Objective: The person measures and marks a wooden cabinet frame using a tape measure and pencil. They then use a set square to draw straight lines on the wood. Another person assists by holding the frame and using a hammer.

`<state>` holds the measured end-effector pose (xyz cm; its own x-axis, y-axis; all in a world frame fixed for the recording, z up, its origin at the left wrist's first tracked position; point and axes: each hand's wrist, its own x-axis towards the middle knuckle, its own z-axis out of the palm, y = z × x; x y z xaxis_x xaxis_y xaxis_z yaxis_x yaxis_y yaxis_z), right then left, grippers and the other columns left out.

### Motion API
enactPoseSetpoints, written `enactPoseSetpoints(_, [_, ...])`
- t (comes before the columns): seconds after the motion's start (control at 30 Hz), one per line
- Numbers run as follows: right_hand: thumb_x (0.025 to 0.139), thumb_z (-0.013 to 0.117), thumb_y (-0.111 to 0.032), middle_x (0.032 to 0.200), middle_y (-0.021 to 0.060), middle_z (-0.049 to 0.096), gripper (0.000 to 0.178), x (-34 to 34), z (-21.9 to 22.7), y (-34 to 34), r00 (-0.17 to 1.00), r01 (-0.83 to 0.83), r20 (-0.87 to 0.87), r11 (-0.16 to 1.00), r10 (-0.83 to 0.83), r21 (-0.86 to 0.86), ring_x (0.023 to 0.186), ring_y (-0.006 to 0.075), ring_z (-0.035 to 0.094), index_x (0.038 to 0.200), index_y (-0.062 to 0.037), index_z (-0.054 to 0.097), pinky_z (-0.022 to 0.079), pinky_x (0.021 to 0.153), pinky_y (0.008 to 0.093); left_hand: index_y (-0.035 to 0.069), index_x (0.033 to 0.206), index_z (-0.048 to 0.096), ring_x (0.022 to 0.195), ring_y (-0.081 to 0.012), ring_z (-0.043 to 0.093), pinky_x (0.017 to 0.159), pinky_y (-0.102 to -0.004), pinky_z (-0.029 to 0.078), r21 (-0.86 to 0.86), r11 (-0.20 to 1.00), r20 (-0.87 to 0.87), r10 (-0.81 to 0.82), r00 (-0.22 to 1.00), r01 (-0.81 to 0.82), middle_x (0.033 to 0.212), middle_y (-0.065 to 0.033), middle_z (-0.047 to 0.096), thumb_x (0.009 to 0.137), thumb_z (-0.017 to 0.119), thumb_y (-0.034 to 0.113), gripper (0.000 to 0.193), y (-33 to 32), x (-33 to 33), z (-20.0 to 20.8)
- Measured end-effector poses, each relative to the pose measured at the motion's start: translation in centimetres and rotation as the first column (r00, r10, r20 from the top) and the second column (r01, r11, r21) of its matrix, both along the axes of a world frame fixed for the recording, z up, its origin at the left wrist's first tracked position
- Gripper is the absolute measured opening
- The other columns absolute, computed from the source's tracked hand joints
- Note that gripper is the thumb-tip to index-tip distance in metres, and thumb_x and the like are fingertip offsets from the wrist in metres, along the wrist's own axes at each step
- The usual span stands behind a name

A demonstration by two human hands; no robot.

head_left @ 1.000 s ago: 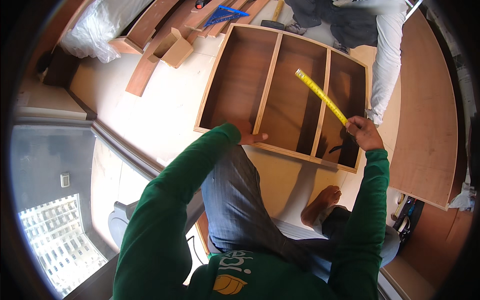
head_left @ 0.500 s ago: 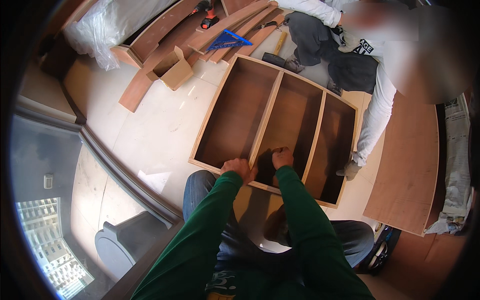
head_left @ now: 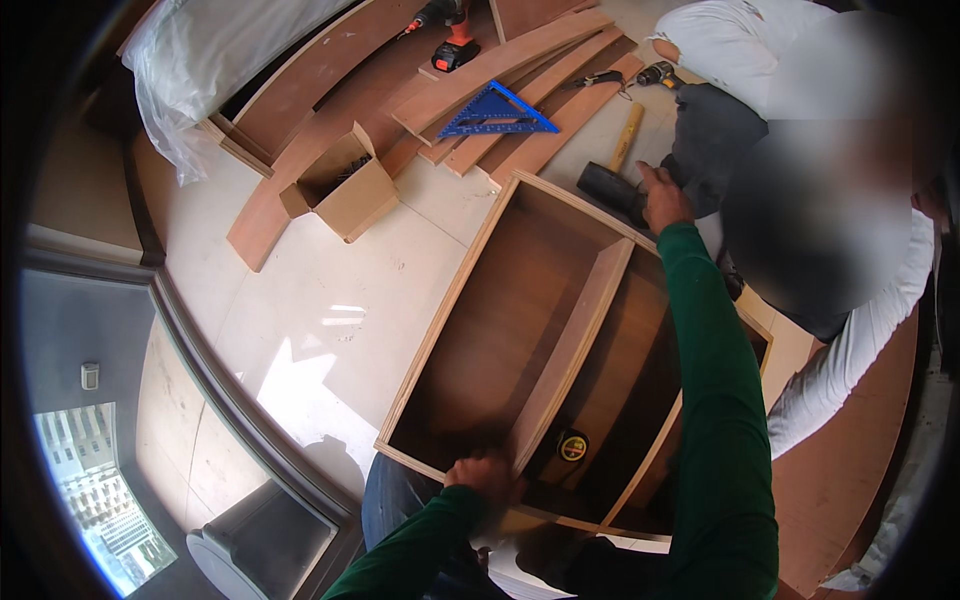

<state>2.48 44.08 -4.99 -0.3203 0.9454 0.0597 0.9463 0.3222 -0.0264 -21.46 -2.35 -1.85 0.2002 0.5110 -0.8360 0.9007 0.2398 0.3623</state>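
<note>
A shallow wooden cabinet box (head_left: 440,325) with two dividers lies in front of me. My left hand (head_left: 484,476) is closed round its near edge, beside the left divider (head_left: 575,345); the fingers are partly blurred. My right arm stretches across the box, and my right hand (head_left: 666,198) hangs by its far edge with fingers apart and nothing visible in them. Just left of that hand lies a mallet (head_left: 612,180) with a black head and a yellow wooden handle. A round yellow and black tape measure (head_left: 572,446) sits in the middle compartment.
A co-worker in a white sleeve (head_left: 850,350) sits at the right. Wooden strips (head_left: 520,70), a blue speed square (head_left: 495,112), an open cardboard box (head_left: 350,195) of screws, an orange-black cordless drill (head_left: 455,45) and another drill (head_left: 656,74) lie beyond. A glass panel (head_left: 110,330) stands left.
My right hand has moved from the middle compartment to the far edge beside the mallet. The left hand stays at the near edge. The tape measure now shows, and the view has shifted.
</note>
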Motion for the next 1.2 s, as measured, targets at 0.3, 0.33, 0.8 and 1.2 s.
enactPoseSetpoints(0.3, [0.104, 0.046, -0.01, 0.168, 0.0075, 0.034, 0.068, -4.1, -4.9, 8.0, 0.838, -0.144, 0.498, 0.97, 0.225, -0.197, 0.127, 0.0321, 0.061, 0.159, -0.0478, 0.033, 0.058, 0.1, 0.0468, 0.007, 0.119, 0.071, 0.105, -0.0367, 0.074, 0.089, -0.0515, 0.061, -0.123, 0.992, 0.067, 0.016, 0.998, -0.007, 0.117, -0.0179, 0.073, 0.094, 0.054, 0.066, 0.066, -0.6, -0.4, -1.4])
enactPoseSetpoints(0.33, [0.104, 0.045, -0.01, 0.168, 0.007, 0.034, 0.066, -4.1, -4.6, 8.5, 0.843, -0.14, 0.481, 0.962, 0.24, -0.236, 0.128, 0.0318, 0.06, 0.158, -0.0477, 0.035, 0.057, 0.101, 0.0473, 0.01, 0.118, 0.072, 0.103, -0.0354, 0.075, 0.088, -0.0513, 0.061, -0.109, 0.994, 0.101, -0.005, 0.995, 0.016, 0.117, -0.0171, 0.073, 0.094, 0.052, 0.068, 0.066, -0.7, -0.4, -1.4])
enactPoseSetpoints(0.8, [0.083, 0.065, 0.004, 0.151, 0.017, 0.052, 0.065, -8.9, 1.2, 8.9, 0.899, -0.114, 0.389, 0.965, 0.201, -0.235, 0.133, 0.039, 0.054, 0.143, -0.0136, 0.049, 0.049, 0.109, 0.0498, 0.011, 0.103, 0.077, 0.095, -0.0341, 0.076, 0.083, -0.0518, 0.062, -0.167, 0.985, 0.139, 0.071, 0.988, -0.047, 0.103, -0.0143, 0.076, 0.096, 0.053, 0.063, 0.058, 0.2, -0.4, -1.8])
enactPoseSetpoints(1.2, [0.091, 0.059, -0.002, 0.158, 0.0119, 0.044, 0.057, -6.6, -6.1, 5.3, 0.957, -0.17, 0.199, 0.965, 0.209, -0.197, 0.142, 0.0421, 0.044, 0.146, -0.0153, 0.049, 0.032, 0.123, 0.0545, 0.01, 0.099, 0.076, 0.089, -0.0339, 0.077, 0.078, -0.0505, 0.062, 0.066, 0.997, 0.143, 0.025, 0.989, -0.035, 0.094, -0.0152, 0.076, 0.097, 0.052, 0.063, 0.059, -1.3, -0.8, -1.8])
